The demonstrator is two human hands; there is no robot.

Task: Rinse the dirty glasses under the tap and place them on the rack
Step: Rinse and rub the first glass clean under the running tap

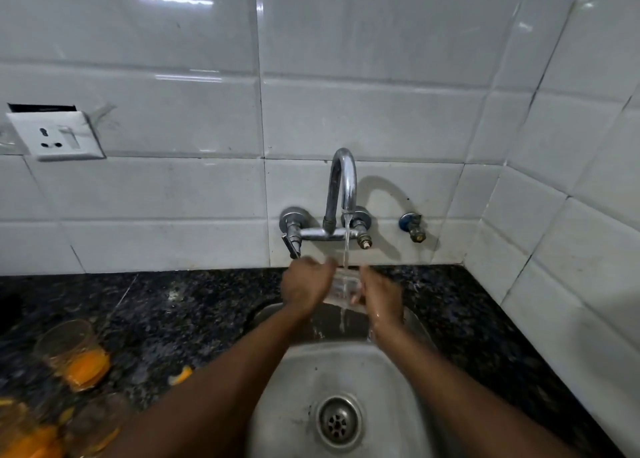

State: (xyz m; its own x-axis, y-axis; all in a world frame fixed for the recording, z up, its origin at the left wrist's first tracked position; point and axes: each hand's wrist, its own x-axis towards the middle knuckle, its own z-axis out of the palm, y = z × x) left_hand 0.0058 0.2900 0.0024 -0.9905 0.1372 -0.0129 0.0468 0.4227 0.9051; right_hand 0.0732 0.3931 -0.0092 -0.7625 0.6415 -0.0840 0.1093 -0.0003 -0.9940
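We count four glasses. One clear glass (341,284) is tilted between the two hands, above the back rim of the sink (298,374) and directly under the tap (343,184). A thin stream of water (346,243) runs onto it and falls on into the basin.

The left hand (304,284) wraps the glass from the left with curled fingers. The right hand (382,300) clasps its right side, wet, with fingers curled round the lower part.

The other three glasses stand near the counter's (173,312) front left corner. They are clear tumblers with orange residue inside. The farthest (74,357) is plain to see. The two nearer ones (95,423) (20,433) are blurred at the frame's edge. One small orange scrap (180,374) lies on the counter between them and the sink.

The counter is dark speckled stone. The sink is a single round basin of dull steel, with one perforated drain (339,421) at its centre. The tap is chrome, an arched spout on a crossbar with two valve bodies. One separate brass valve with a blue collar (412,227) sits on the wall to its right.

The wall is glossy white rectangular tiles (381,111). It carries one white socket plate (57,135) above the counter's left end.
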